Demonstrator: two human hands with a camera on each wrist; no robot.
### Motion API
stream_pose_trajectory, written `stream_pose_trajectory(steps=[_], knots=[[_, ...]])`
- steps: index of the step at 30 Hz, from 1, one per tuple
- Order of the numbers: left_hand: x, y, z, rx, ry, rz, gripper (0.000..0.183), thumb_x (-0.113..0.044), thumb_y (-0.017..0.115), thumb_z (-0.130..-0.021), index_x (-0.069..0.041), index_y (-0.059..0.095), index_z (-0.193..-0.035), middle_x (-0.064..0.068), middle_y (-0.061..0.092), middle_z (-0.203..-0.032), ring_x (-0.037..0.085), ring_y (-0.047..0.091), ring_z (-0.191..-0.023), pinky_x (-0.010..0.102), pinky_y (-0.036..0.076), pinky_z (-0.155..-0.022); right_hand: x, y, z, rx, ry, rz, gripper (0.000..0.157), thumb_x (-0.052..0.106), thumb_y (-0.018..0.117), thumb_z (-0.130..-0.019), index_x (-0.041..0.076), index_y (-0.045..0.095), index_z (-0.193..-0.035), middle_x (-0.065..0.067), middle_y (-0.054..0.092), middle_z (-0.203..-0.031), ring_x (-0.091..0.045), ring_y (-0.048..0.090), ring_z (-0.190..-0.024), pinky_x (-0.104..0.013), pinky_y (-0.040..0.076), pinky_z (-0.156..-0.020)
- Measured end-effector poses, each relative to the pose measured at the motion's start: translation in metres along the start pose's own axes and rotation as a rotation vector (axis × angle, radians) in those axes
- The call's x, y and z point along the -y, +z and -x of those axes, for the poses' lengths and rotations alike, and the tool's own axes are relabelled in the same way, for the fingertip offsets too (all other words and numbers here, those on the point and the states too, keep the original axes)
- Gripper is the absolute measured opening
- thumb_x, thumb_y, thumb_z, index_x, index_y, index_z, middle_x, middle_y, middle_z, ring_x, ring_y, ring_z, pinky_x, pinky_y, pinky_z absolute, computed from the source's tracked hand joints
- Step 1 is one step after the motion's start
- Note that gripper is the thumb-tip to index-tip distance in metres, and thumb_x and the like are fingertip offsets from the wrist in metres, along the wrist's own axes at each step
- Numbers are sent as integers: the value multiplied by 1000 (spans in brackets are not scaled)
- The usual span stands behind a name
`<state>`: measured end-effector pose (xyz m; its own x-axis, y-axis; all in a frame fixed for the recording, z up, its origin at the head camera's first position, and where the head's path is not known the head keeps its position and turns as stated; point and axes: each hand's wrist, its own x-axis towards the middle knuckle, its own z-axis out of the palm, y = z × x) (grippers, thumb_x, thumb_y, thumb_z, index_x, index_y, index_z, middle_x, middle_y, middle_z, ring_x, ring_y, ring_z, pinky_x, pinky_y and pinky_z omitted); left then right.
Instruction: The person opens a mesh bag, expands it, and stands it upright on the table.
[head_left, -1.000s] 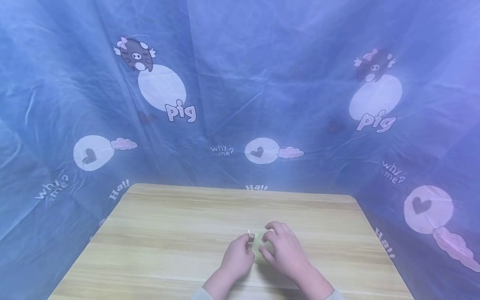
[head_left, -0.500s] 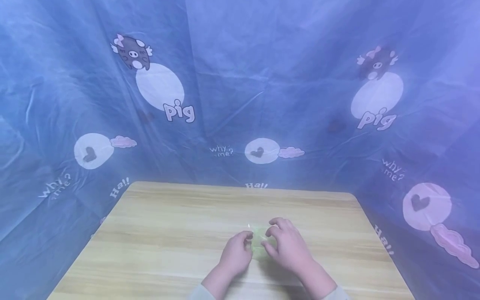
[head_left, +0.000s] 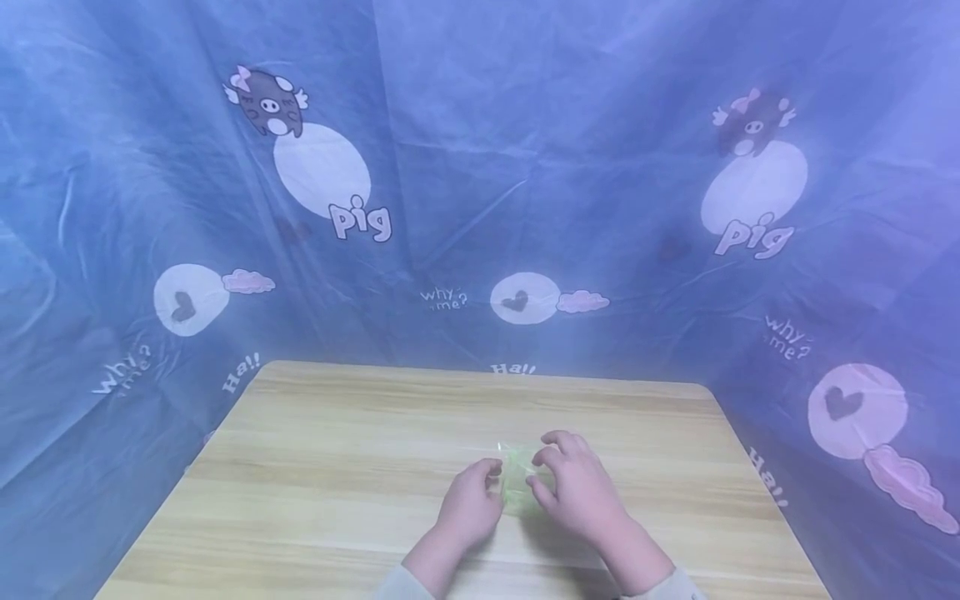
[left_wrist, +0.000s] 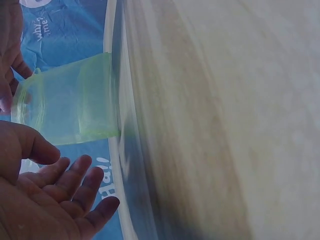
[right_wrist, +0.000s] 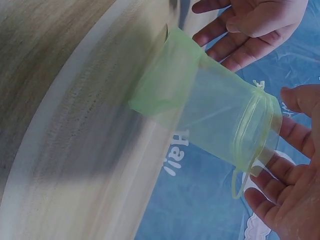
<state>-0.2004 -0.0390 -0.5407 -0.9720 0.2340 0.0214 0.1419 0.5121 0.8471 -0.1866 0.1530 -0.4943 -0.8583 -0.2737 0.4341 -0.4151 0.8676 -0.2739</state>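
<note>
A sheer light-green drawstring pouch [head_left: 517, 483] stands upright at the table's middle, its mouth upward. Its base shows at the tabletop in the right wrist view, and a small cord loop [right_wrist: 237, 184] hangs beside the mouth. Left of the pouch is my left hand [head_left: 471, 504], fingers loosely bent; in the left wrist view its thumb lies just off the pouch's side. My right hand [head_left: 577, 487] is on the other side, thumb and fingers spread around the pouch's mouth. Some right fingertips lie close to the mesh or behind it; contact there is hard to judge.
The wood-grain table [head_left: 360, 425] has rounded far corners. Blue printed cloth [head_left: 465, 167] hangs behind it and along both sides.
Both hands have drawn slightly apart and shifted a little away from me. More of the green pouch shows between them. It has stayed upright in nearly the same place.
</note>
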Motion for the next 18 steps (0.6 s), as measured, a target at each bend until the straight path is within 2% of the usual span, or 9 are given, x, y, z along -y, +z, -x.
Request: stream_pose_trajectory(steps=[6,10,13,18], knots=[[-2,4,3,-9,8,-33,46,1,68,-91,0,63,-138,17,66,-138,40,64,-126,59,50,-106,-1,-5,4,-7,-26,-31,11,11,83,-86,12,72,-88,-16,68,-125,-39,63,-118,-60,53,-102],[-3,7,5,-1,-4,-20,51,-1,74,-88,1,62,-138,19,68,-134,41,65,-122,61,51,-104,-3,-14,3,-53,-34,-108,10,7,79,-88,14,71,-86,-16,69,-123,-39,65,-116,-59,54,-100],[-3,7,6,19,-42,94,59,-4,79,-86,4,58,-140,19,70,-126,39,68,-113,60,56,-97,-4,-23,2,-110,-29,-155,12,6,79,-87,15,71,-86,-16,70,-122,-38,65,-115,-58,56,-98],[-6,5,8,41,-137,399,63,-9,81,-88,11,51,-139,14,71,-110,28,70,-93,49,61,-82,-5,-34,1,-163,-4,-185,17,4,81,-86,16,69,-84,-15,70,-121,-38,64,-115,-59,55,-97]])
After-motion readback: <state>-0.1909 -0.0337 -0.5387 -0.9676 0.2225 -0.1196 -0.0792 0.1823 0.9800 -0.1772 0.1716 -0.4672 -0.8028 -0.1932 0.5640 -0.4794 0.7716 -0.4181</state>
